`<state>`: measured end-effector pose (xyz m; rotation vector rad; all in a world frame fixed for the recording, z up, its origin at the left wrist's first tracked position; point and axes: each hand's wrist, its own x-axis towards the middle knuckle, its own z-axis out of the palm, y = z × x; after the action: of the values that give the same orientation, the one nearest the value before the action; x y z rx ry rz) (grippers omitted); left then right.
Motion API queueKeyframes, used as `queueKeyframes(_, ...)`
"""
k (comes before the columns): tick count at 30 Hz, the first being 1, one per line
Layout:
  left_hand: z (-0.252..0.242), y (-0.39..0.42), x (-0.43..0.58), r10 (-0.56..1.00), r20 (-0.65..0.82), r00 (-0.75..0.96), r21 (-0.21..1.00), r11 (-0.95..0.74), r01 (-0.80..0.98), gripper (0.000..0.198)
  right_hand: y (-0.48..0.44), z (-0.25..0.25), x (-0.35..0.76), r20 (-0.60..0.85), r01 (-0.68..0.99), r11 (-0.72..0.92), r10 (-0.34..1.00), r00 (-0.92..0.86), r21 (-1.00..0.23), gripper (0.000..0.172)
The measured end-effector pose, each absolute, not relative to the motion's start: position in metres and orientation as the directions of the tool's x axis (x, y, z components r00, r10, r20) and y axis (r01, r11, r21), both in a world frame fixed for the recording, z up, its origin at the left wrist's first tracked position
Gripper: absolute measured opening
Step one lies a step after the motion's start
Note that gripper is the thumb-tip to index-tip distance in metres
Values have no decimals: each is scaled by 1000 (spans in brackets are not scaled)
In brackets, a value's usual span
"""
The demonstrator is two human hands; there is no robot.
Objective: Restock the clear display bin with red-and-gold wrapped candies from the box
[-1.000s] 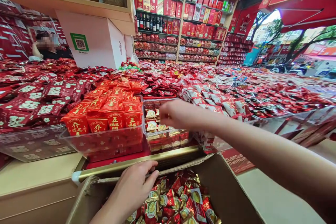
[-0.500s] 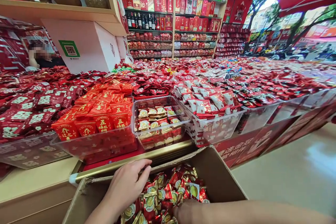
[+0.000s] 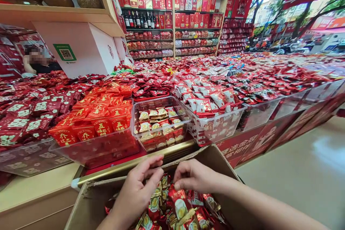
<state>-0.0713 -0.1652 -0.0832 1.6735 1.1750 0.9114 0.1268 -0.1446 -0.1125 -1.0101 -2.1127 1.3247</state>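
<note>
Over the open cardboard box [image 3: 214, 159], the right hand [image 3: 192, 179] slants down, its grip apparently pinching the end of one red-wrapped sweet [image 3: 180, 206] over the pile [image 3: 154, 205]; picking up seems the step, calling for a clean lift. The left hand [image 3: 138, 188], fingers loosely curved, holds nothing visible.

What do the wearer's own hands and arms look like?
Left hand and right hand are both bare: no gloves, and no rings visible on the fingers. No watch, bracelet, cable or clear marking shows. Right forearm is sleeveless to the frame edge; little of the left forearm shows.
</note>
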Motion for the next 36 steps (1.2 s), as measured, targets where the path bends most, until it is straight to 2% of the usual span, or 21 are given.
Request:
queueKeyframes(3, -81, -180, -51, 913, -49, 404, 981, -32, 192, 49, -148, -94, 122, 57, 80, 117, 848, -526, -990, 25)
queueKeyframes(5, -80, -184, -43, 911, -100, 401, 989, 45, 144, 54, -149, -90, 118, 42, -53, 18, 878, -477, -998, 26)
queueKeyframes(8, -80, -184, -40, 924, -130, 359, 991, 127, 33, 52, -148, -93, 115, -46, -185, -134, 908, -416, -974, 31)
queueKeyframes(10, -80, -183, -42, 917, -160, 367, 981, 189, -44, 56, -146, -95, 115, -76, -228, -171, 924, -376, -958, 32)
queueKeyframes(13, -81, -180, -46, 896, -205, 395, 962, 259, -88, 62, -143, -95, 115, 6, -162, -44, 955, -296, -986, 31)
queueKeyframes(16, -83, -178, -46, 890, -221, 399, 968, 249, -21, 49, -143, -94, 112, 108, -45, 99, 962, -252, -994, 29)
queueKeyframes(19, -85, -177, -44, 913, -164, 372, 986, 148, 72, 34, -146, -94, 108, 117, 8, 123, 959, -258, -992, 28)
queueKeyframes(23, -86, -177, -41, 913, -150, 380, 988, 152, 25, 30, -153, -95, 104, 159, 82, 181, 962, -220, -980, 28)
queueKeyframes(25, -85, -178, -41, 911, -145, 385, 986, 165, -19, 29, -156, -94, 103, 160, 48, 173, 966, -204, -984, 30)
queueKeyframes(28, -83, -179, -41, 917, -175, 359, 965, 233, -122, 28, -160, -94, 102, 116, -99, 98, 972, -203, -990, 31)
queueKeyframes(32, -84, -175, -43, 942, -263, 210, 906, 316, -282, 28, -162, -98, 104, 61, -176, 19, 970, -236, -984, 33)
queueKeyframes(36, -85, -173, -45, 974, -197, 111, 970, 210, -122, 26, -161, -102, 107, 117, -182, 69, 956, -270, -981, 26)
